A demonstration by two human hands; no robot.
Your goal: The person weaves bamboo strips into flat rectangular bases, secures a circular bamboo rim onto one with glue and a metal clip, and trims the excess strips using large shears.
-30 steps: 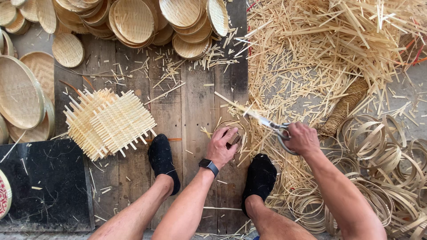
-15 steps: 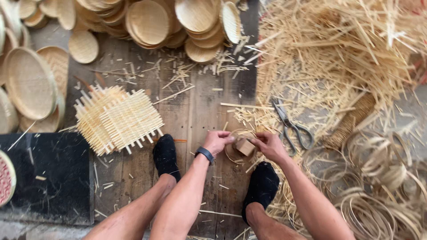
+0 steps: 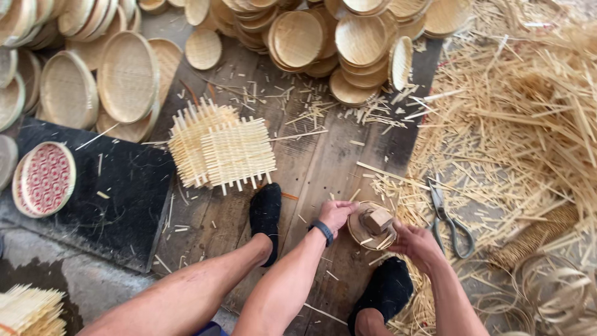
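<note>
My left hand (image 3: 336, 214) and my right hand (image 3: 418, 244) both grip a round wooden disc with a small block on top (image 3: 373, 224), held low over the plank floor between my black-socked feet. A dark band sits on my left wrist. Grey scissors (image 3: 449, 218) lie on the straw just right of my right hand. A stack of square woven bamboo mats (image 3: 222, 149) rests on the planks ahead of my left foot.
Stacks of round woven trays (image 3: 298, 37) line the far edge, with more at the left (image 3: 127, 78). A heap of bamboo strips (image 3: 528, 118) fills the right side; coiled bamboo hoops (image 3: 553, 292) lie lower right. A black mat (image 3: 99, 205) carries a red-patterned round tray (image 3: 46, 177).
My right hand let go of the scissors, which now lie on the straw. Both hands came together on the wooden disc. The view shifted, showing more of the left side.
</note>
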